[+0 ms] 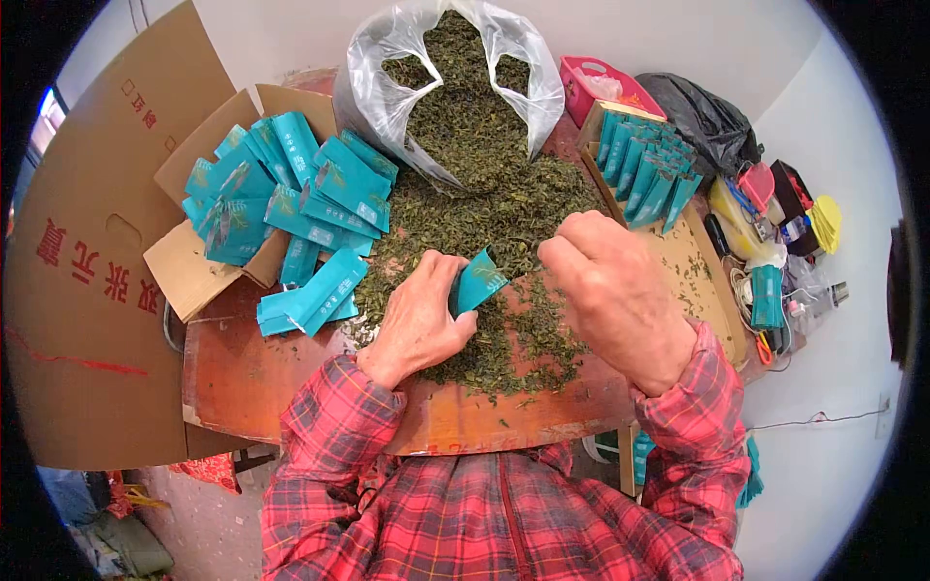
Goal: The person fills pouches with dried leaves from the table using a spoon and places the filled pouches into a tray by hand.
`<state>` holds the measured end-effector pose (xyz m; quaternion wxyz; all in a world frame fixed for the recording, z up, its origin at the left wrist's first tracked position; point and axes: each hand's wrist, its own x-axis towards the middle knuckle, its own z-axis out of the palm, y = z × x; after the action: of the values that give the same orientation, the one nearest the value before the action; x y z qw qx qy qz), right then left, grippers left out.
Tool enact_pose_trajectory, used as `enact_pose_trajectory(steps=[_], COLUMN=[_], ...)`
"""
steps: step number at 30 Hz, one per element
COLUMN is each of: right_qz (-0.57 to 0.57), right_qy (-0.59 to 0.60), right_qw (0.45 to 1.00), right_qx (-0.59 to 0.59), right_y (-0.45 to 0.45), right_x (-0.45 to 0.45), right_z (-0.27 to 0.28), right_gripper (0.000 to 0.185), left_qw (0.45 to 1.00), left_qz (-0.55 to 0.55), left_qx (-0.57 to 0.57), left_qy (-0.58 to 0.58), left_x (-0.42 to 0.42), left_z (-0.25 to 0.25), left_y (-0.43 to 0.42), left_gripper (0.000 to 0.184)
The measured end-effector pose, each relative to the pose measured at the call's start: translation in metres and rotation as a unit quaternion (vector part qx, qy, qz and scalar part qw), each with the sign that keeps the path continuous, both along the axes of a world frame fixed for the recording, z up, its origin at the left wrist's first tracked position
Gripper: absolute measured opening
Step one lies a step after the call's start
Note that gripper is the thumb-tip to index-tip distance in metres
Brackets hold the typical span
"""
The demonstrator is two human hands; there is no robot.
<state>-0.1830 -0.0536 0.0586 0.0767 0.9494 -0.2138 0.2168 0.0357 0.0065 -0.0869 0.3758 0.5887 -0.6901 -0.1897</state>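
Observation:
My left hand [424, 315] is closed around a small teal foil packet [480, 282], its mouth tilted up toward the right. To the right of the packet, my right hand [620, 290] hovers with its fingers curled into a fist. Whatever it holds, if anything, is hidden behind the fingers. Under both hands lies a spread of loose dried tea leaves [523, 339] on the wooden table [262, 373]. More leaves spill from a large clear plastic bag [378, 107] at the back.
Many teal packets [334, 189] heap over an opened carton [194, 261] at left, beside a tall cardboard sheet [107, 329]. At right, a cardboard tray [697, 276] holds upright packets [644, 165]. Behind it are a pink basket [581, 73] and a black bag [697, 116].

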Motion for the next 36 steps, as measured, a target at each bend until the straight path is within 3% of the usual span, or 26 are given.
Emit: enact_pose_trajectory(steps=[18,36], right_qz=[0.005,0.009], right_qy=[0.056,0.021], right_qw=[0.995,0.996], right_qx=[-0.08,-0.089], right_y=[0.005,0.008], right_x=[0.018,0.011], right_z=[0.011,0.011], right_gripper=[0.009,0.015], left_qw=[1.0,1.0], left_qz=[0.005,0.005], left_qx=[-0.008,-0.004], left_qy=[-0.003,0.007], left_x=[-0.001,0.0], left_z=[-0.002,0.001], left_y=[0.0,0.001], left_gripper=[0.055,0.055])
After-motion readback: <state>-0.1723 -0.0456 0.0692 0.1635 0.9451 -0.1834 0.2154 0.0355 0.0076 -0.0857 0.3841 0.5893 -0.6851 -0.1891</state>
